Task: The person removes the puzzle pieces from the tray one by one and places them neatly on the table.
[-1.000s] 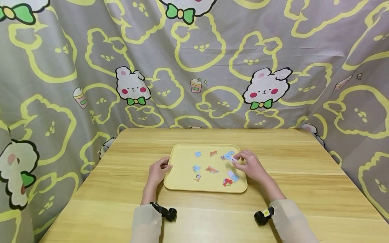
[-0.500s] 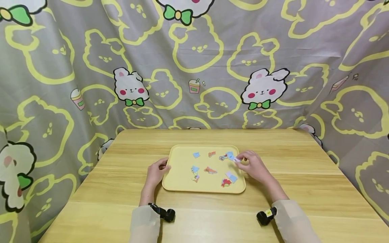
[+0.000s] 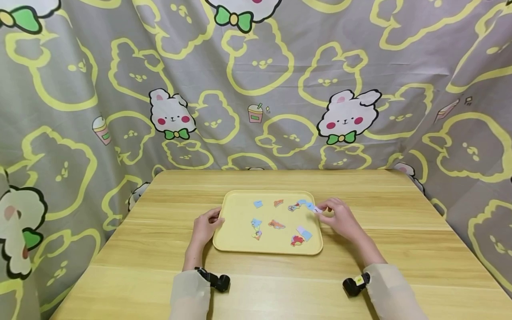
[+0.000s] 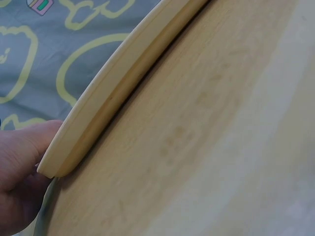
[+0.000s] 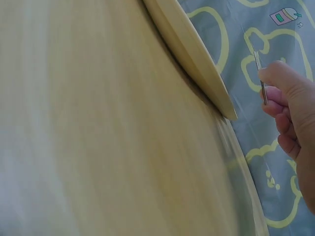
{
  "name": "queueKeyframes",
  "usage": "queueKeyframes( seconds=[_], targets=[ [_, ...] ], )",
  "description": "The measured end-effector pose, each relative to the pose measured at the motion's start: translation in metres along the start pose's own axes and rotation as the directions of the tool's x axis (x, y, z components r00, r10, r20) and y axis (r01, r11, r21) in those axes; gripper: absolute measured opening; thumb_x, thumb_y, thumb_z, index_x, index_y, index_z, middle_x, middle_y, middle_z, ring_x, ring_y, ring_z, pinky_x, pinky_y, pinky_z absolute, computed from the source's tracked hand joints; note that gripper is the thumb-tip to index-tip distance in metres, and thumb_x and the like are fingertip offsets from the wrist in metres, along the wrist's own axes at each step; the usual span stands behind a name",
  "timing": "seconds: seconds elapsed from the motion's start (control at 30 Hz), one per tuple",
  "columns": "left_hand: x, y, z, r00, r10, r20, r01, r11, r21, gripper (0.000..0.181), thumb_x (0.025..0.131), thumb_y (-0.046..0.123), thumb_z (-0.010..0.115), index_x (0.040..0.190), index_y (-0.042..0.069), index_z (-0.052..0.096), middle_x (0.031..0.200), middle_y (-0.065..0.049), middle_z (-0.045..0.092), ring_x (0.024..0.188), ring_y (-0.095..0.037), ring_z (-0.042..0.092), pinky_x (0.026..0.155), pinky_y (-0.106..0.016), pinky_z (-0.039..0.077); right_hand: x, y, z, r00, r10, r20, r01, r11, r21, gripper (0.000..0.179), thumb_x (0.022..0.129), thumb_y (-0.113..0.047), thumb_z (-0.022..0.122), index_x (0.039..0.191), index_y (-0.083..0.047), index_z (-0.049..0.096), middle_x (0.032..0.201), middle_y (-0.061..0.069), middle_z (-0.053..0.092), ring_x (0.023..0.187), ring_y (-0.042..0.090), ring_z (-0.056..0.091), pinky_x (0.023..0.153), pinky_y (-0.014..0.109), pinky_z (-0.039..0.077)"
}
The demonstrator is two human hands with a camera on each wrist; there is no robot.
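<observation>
A pale yellow tray (image 3: 236, 213) lies on the table, with several small puzzle pieces on it. My left hand (image 3: 206, 227) grips the tray's left edge, its thumb on the rim. In the left wrist view that hand (image 4: 22, 167) is partly cut off beside the tray's corner. At the tray's right rim, my right hand (image 3: 339, 218) pinches a blue and white puzzle piece (image 3: 311, 206) between thumb and fingers. The right wrist view shows this piece (image 5: 263, 88) edge-on as a thin strip, raised above the rim.
On the tray lie an orange piece (image 3: 277, 224), a red piece (image 3: 297, 241), a blue and lilac piece (image 3: 305, 233) and a small blue piece (image 3: 258, 203). The wooden table (image 3: 140, 249) reaches back to a patterned curtain (image 3: 280, 58).
My right hand has moved to the right with the pinched piece, from over the tray to its right rim. The left hand stays at the tray's edge.
</observation>
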State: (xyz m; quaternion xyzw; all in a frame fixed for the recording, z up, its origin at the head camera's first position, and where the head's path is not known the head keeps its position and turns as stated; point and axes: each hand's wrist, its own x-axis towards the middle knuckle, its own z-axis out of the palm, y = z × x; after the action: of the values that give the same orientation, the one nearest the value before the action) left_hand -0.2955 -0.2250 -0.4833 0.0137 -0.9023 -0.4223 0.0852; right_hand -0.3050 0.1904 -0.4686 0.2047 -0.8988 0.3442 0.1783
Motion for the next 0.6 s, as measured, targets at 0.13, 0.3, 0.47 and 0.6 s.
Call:
queueKeyframes(
  seconds=[0.13,0.3,0.47,0.6],
  targets=[
    [0.000,-0.001,0.000,1.000,0.005,-0.007,-0.005,1.000,0.006,0.041,0.089,0.011,0.071,0.129,0.004,0.064,0.113,-0.018,0.072,0.101,-0.030,0.069,0.086,-0.036,0.058,-0.002,0.003,-0.003,1.000,0.011,-0.003,-0.011,1.000,-0.004,0.015,0.080,-0.012,0.079,0.092,-0.008,0.072,0.086,0.002,0.065,0.081,0.013,0.051,0.068,0.023,0.044],
    [0.000,0.000,0.001,1.000,-0.002,-0.004,0.002,1.000,0.007,0.042,0.088,0.011,0.071,0.129,0.004,0.064,0.112,-0.017,0.072,0.101,-0.029,0.069,0.087,-0.035,0.058,-0.004,0.007,-0.006,1.000,0.019,-0.003,-0.019,1.000,-0.009,0.015,0.080,-0.015,0.080,0.091,-0.008,0.072,0.086,0.002,0.065,0.081,0.013,0.051,0.069,0.024,0.044],
    [0.000,0.001,0.001,1.000,-0.010,0.006,0.010,1.000,0.007,0.044,0.089,0.012,0.071,0.131,0.005,0.062,0.114,-0.017,0.072,0.103,-0.029,0.069,0.089,-0.037,0.057,-0.006,0.012,-0.008,0.999,0.032,-0.004,-0.033,0.999,-0.026,0.014,0.081,-0.014,0.079,0.091,-0.008,0.072,0.086,0.002,0.065,0.081,0.014,0.051,0.068,0.024,0.043],
    [0.000,0.002,0.001,1.000,-0.020,0.009,0.020,1.000,0.008,0.044,0.090,0.013,0.071,0.132,0.006,0.062,0.116,-0.017,0.071,0.104,-0.028,0.068,0.090,-0.037,0.057,-0.009,0.016,-0.010,0.999,0.039,-0.013,-0.039,0.999,-0.036,0.014,0.081,-0.013,0.078,0.091,-0.007,0.071,0.086,0.003,0.065,0.081,0.015,0.051,0.068,0.025,0.043]
  ],
)
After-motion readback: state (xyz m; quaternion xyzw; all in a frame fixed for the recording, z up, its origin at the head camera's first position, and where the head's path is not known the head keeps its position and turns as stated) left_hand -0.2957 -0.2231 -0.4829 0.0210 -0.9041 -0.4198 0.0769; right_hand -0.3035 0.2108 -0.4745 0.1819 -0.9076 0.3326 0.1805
